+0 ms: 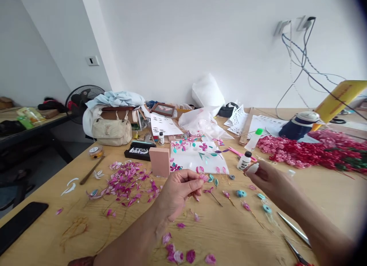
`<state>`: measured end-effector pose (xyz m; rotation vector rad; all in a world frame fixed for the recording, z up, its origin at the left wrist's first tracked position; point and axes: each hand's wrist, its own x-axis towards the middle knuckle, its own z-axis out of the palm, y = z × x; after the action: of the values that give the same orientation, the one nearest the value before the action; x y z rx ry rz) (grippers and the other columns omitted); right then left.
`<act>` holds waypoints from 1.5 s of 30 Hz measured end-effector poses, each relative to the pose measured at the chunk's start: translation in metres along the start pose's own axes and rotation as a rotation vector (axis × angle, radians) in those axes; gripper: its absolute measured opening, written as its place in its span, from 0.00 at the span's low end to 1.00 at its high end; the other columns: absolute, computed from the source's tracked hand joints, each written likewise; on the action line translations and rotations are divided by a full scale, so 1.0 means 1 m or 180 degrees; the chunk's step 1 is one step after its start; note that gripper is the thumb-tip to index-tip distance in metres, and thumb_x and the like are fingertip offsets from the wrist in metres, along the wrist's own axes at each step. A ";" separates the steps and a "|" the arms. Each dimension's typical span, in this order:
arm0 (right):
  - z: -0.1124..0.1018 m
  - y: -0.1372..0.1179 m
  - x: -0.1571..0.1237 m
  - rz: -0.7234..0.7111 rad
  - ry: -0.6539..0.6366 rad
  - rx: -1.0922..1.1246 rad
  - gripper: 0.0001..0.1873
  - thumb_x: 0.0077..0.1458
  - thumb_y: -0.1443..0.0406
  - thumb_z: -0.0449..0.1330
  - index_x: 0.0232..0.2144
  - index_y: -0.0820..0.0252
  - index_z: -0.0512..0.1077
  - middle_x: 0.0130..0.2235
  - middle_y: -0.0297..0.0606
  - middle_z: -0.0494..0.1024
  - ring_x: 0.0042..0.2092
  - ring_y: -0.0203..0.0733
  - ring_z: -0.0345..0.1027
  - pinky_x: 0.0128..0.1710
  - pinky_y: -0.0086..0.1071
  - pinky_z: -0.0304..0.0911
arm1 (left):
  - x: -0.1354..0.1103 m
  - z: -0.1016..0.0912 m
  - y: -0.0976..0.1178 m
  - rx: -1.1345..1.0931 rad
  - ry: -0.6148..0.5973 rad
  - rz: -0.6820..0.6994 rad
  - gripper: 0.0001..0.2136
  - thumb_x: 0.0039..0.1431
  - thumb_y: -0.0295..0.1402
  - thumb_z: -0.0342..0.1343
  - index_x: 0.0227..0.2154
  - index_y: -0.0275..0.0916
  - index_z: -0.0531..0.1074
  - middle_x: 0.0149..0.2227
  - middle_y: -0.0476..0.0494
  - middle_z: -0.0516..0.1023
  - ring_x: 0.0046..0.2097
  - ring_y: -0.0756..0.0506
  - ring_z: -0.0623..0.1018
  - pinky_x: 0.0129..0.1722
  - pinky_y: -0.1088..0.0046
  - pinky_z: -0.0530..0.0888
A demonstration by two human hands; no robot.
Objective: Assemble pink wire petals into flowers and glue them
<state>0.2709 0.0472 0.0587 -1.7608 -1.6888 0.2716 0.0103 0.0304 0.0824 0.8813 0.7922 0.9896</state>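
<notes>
My left hand, fingers pinched together, holds a small pink petal flower above the middle of the table. My right hand is closed on a small white piece, whose kind I cannot make out. Just behind it stands a small white bottle with a black cap. Between and below the hands lie pink flower buds on wire stems, teal leaves and blue spools. A heap of magenta petals spreads left of my left hand.
A pink block stands upright beside a white sheet bearing finished flowers. Scissors and tweezers lie at the right front. Red and pink flower bunches fill the right side; a phone lies at the left edge.
</notes>
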 end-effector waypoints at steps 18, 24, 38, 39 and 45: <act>0.003 -0.106 -0.040 -0.0519 0.0020 0.1750 0.09 0.47 0.58 0.59 0.32 0.52 0.70 0.24 0.33 0.72 0.23 0.36 0.62 0.18 0.26 0.57 | 0.000 -0.001 0.005 -0.0115 0.0203 0.0231 0.12 0.37 0.35 0.64 0.24 0.33 0.74 0.19 0.50 0.68 0.21 0.56 0.66 0.20 0.80 0.59; 0.013 -0.110 -0.048 -0.0463 0.0312 0.1985 0.08 0.48 0.59 0.59 0.33 0.52 0.70 0.25 0.33 0.68 0.22 0.34 0.57 0.16 0.26 0.53 | 0.000 0.000 0.002 -0.0210 0.0178 0.0328 0.10 0.38 0.33 0.64 0.25 0.33 0.75 0.20 0.49 0.69 0.22 0.56 0.65 0.22 0.80 0.61; 0.026 -0.106 -0.056 -0.0718 0.0729 0.1333 0.08 0.52 0.61 0.56 0.37 0.53 0.67 0.26 0.32 0.69 0.24 0.36 0.61 0.20 0.27 0.56 | 0.001 0.002 0.002 -0.0345 0.0267 0.0376 0.09 0.36 0.32 0.65 0.24 0.34 0.76 0.20 0.49 0.70 0.23 0.56 0.66 0.23 0.80 0.62; 0.027 -0.106 -0.056 -0.0931 0.0830 0.1136 0.08 0.52 0.62 0.56 0.37 0.53 0.67 0.27 0.32 0.71 0.24 0.35 0.62 0.22 0.27 0.58 | 0.001 0.002 0.001 -0.0354 0.0280 0.0397 0.09 0.36 0.32 0.65 0.24 0.34 0.76 0.20 0.49 0.70 0.23 0.55 0.67 0.23 0.80 0.62; 0.029 -0.111 -0.056 -0.1913 0.1125 0.0448 0.09 0.53 0.69 0.55 0.39 0.58 0.67 0.33 0.35 0.74 0.31 0.35 0.67 0.34 0.26 0.62 | 0.001 0.002 0.001 -0.0353 0.0353 0.0378 0.09 0.36 0.32 0.65 0.24 0.34 0.76 0.20 0.49 0.70 0.23 0.55 0.67 0.23 0.80 0.62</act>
<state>0.1573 -0.0038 0.0854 -1.0556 -1.7871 -0.1776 0.0121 0.0311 0.0837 0.7898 0.7774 1.1841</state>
